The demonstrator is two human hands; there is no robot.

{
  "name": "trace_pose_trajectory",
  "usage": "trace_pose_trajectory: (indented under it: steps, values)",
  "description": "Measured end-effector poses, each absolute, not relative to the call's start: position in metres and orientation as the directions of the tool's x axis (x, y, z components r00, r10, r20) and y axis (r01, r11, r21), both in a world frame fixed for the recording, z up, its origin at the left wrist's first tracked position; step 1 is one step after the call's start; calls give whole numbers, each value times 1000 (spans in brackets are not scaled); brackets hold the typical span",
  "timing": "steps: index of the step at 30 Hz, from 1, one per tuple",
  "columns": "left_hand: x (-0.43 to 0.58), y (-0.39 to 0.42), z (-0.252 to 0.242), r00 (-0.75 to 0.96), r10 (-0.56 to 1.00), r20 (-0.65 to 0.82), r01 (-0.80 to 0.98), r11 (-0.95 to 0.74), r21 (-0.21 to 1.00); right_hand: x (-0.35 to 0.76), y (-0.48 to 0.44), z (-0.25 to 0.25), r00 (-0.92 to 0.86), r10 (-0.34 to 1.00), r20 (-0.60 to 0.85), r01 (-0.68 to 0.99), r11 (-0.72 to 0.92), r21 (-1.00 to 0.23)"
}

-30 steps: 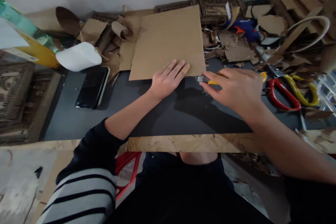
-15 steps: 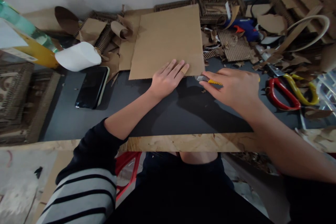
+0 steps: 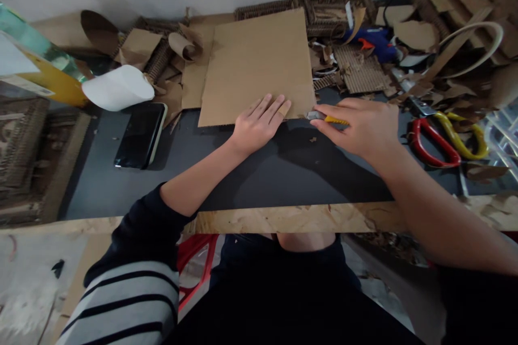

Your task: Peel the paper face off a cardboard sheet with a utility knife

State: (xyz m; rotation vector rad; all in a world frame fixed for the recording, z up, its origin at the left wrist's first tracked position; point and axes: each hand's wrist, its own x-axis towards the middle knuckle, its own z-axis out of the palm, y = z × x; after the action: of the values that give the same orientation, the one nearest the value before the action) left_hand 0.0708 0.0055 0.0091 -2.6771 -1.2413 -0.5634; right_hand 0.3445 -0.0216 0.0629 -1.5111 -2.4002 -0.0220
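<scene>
A flat sheet of cardboard (image 3: pixel 259 59) lies on the dark tabletop, over another brown piece at its left. My left hand (image 3: pixel 259 121) presses flat on its near edge, fingers stretched out. In my right hand (image 3: pixel 362 124) is a yellow utility knife (image 3: pixel 335 120), gripped between thumb and fingers. The knife's metal head points left, at the sheet's near right corner. Whether the blade touches the cardboard I cannot tell. Small brown scraps lie on the table just below the knife.
A phone (image 3: pixel 141 135) and a white roll (image 3: pixel 118 88) lie at left, near stacked corrugated frames (image 3: pixel 24 145). Red-and-yellow-handled scissors (image 3: pixel 435 143) lie right of my right hand. Behind are cardboard scraps (image 3: pixel 360 67), a blue tool (image 3: pixel 374 43) and a ring-shaped strip (image 3: pixel 496 46).
My right hand and the knife have shifted slightly right and up along the sheet's corner. The sheet has tilted slightly, its near left corner a little lower. My left hand stays in place.
</scene>
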Motion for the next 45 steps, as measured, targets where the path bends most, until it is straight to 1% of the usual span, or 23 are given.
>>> trace_pose_trajectory:
  steps: [5,9,13,19,27,36,42,45]
  values:
    - [70,8,2,588,686,428,752,-659,23,349,-22,66,-441,863,247,873,476,-107]
    - [70,8,1,577,676,457,755,-655,16,349,-23,67,-444,863,240,871,479,-112]
    - [71,8,2,575,690,439,761,-648,22,347,-24,66,-433,870,237,878,466,-106]
    - [70,10,0,583,672,457,748,-663,19,344,-25,65,-447,864,231,884,467,-34]
    - [71,9,2,610,680,408,746,-665,-7,343,-28,65,-455,860,232,882,471,-16]
    - [70,12,-2,601,660,452,743,-669,-10,343,-28,59,-435,855,282,883,466,-50]
    - [73,14,-2,613,695,376,752,-659,-7,341,-25,51,-409,870,275,893,444,-77]
    - [73,14,-3,617,700,361,754,-656,-16,340,-23,48,-399,872,285,896,437,-82]
